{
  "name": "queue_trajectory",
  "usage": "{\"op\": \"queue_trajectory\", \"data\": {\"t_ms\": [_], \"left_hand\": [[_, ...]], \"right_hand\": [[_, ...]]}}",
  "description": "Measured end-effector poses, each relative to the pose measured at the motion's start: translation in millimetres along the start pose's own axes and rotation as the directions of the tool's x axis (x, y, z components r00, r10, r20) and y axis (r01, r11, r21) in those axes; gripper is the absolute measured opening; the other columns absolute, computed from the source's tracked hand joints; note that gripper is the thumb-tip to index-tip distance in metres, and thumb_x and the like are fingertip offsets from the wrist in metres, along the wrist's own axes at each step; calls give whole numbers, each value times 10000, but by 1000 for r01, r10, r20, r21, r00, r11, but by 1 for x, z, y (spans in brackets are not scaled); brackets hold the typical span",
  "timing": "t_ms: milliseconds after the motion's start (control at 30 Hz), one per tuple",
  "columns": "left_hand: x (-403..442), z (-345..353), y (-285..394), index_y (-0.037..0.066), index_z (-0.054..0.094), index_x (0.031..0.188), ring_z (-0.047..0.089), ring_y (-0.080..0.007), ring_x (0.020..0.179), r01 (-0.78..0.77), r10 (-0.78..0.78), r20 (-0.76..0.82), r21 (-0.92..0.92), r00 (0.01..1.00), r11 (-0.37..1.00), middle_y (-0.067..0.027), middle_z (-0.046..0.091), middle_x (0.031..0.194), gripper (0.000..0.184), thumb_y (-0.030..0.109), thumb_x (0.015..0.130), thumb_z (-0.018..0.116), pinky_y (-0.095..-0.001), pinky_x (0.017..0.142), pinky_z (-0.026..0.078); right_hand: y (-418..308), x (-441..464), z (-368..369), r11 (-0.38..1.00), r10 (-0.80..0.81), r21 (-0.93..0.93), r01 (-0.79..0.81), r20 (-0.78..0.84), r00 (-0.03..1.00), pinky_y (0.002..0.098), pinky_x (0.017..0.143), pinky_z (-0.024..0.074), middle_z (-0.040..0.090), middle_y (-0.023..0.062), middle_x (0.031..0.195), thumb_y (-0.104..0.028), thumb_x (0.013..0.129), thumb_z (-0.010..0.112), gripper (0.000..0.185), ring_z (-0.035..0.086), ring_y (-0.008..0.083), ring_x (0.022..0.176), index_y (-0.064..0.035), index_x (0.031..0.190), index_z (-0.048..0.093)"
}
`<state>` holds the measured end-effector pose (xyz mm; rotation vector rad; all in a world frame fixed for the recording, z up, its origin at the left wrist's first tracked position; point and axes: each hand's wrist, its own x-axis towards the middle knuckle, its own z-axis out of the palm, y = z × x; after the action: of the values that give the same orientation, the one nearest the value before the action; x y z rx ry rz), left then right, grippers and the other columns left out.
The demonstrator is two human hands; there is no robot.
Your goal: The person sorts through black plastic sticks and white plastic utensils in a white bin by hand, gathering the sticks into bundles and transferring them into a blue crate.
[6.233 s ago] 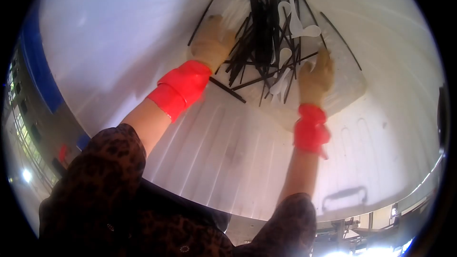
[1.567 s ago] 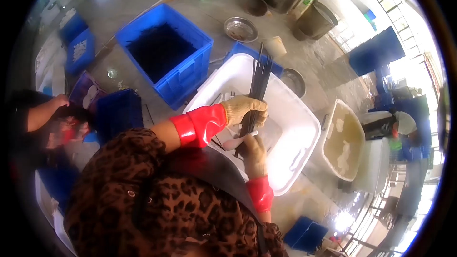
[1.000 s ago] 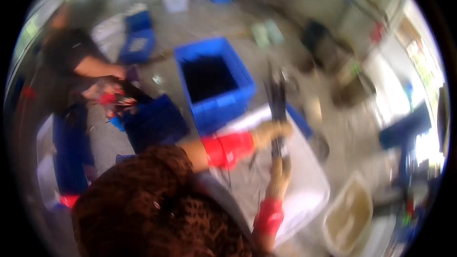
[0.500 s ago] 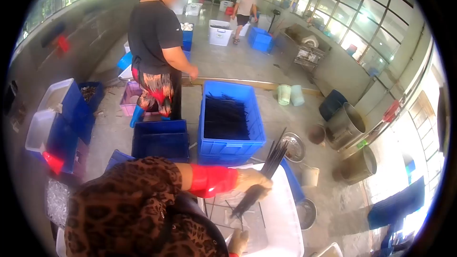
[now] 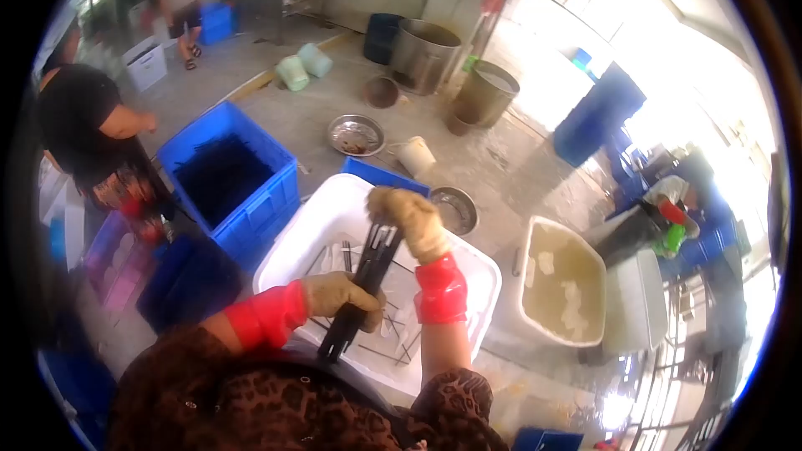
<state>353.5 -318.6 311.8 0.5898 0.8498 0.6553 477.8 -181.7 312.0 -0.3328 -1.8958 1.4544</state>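
My left hand (image 5: 341, 296), in a tan glove with a red cuff, is closed around the middle of a bundle of long, thin black sticks (image 5: 361, 288). My right hand (image 5: 412, 224), gloved the same way, curls over the bundle's upper end with its fingers closed on it. The bundle slants over a white tub (image 5: 476, 288). Inside the tub, loose dark sticks lie scattered over a pale bottom. What the sticks are made of cannot be made out.
A blue crate (image 5: 266, 209) of black sticks stands at the left, near a person in black (image 5: 83, 108). To the right are a tub of cloudy water (image 5: 564, 284) and a crouching person (image 5: 660, 200). Metal basins (image 5: 357, 135), a bucket (image 5: 415, 156) and large pots (image 5: 426, 54) stand beyond.
The view has swung right. My right hand has risen from low in the tub to the bundle's upper end. My left hand still holds the bundle, now nearer my body.
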Motion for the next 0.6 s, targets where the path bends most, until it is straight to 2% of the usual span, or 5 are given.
{"op": "queue_trajectory", "data": {"t_ms": [67, 167, 367, 567, 600], "left_hand": [[-14, -12, -16, -23, 516, 880, 585, -240, 720, 20, -21, -25, -50, 999, 999, -124, 565, 756, 187, 63, 723, 569, -358, 728, 491], [-40, -21, -38, -30, 511, 883, 582, -248, 712, 23, -27, -48, -84, 998, 996, -128, 561, 753, 189, 55, 722, 560, -373, 725, 488], [-88, -38, -53, -37, 502, 878, 576, -255, 697, 16, -4, 83, -149, 997, 989, -131, 555, 754, 186, 51, 724, 557, -418, 717, 484], [-48, -40, -1, -30, 512, 857, 578, -246, 666, 119, -118, 24, -46, 993, 992, -137, 557, 714, 175, 86, 741, 575, -343, 656, 487], [32, -28, 2, -33, 524, 825, 575, -242, 638, 141, -129, 105, -115, 986, 983, -138, 562, 693, 147, 81, 741, 566, -335, 637, 483]], "right_hand": [[-13, -8, 30, 897, -73, -419, 141, 173, 982, 274, 718, 450, 578, 74, 857, -62, 823, 412, 206, 559, 187, 789, -69, 969, 557], [-20, -37, 88, 851, 474, 229, -472, 50, 879, 250, 705, 429, 590, 72, 787, -295, 830, 487, 337, 521, 120, 761, 19, 880, 598], [-39, -31, 143, 912, 325, 361, -193, -351, 878, 261, 750, 436, 562, 66, 965, -241, 828, 516, 372, 528, 137, 849, 23, 1089, 502], [-27, -7, 88, 732, 127, -681, 38, 191, 973, 242, 719, 446, 591, 89, 878, -151, 793, 515, 194, 571, 164, 776, -96, 963, 589], [-15, -12, 22, 748, 428, -551, -369, -22, 903, 253, 722, 448, 593, 91, 881, -141, 797, 504, 193, 572, 169, 788, -89, 962, 588]]}}
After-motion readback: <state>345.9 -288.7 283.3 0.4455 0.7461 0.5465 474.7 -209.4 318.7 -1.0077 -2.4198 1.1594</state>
